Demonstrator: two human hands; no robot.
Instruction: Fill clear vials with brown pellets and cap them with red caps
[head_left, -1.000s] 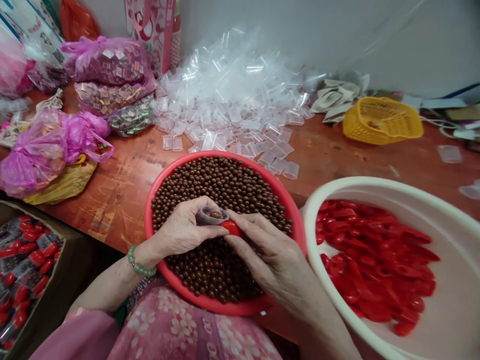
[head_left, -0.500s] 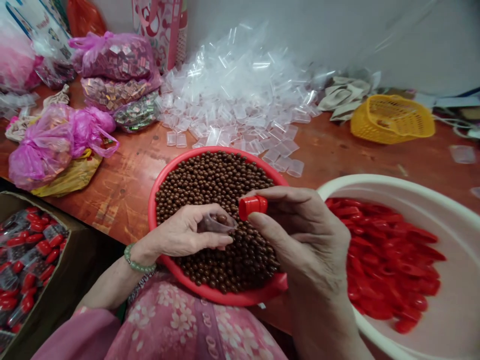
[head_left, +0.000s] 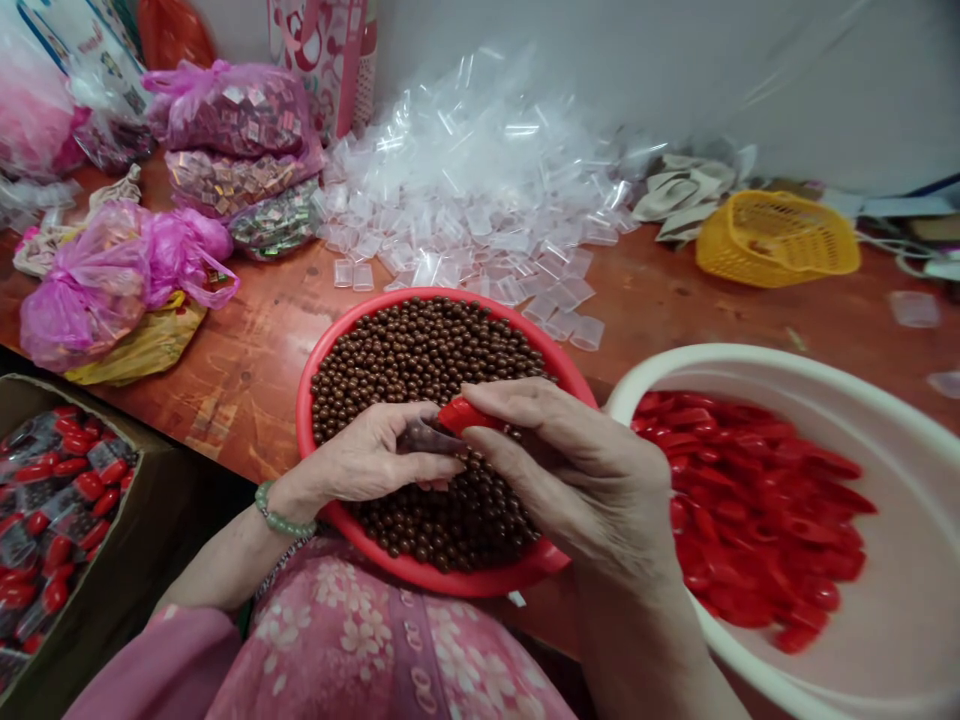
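My left hand [head_left: 367,455] holds a small clear plastic container [head_left: 427,437] on its side, just above the balls, and its contents are hard to make out. My right hand [head_left: 577,470] pinches a red plastic cap [head_left: 466,415] between its fingertips. The cap sits right against the container's open end. Below both hands, a red plastic basin [head_left: 420,293] is filled with small brown balls [head_left: 420,370]. To my right, a white plastic basin [head_left: 750,360] holds many loose red caps [head_left: 757,510].
A wooden table [head_left: 645,300] carries a heap of clear containers [head_left: 465,220], pink bags of foil-wrapped pieces [head_left: 232,110], and a yellow basket [head_left: 776,240]. A cardboard box [head_left: 150,490] of red-capped packets stands low at the left. A pink sleeve lies below the hands.
My right hand has swung back left, bringing the red cap from a raised spot right of the container to its open end. The left hand and container have stayed nearly still.
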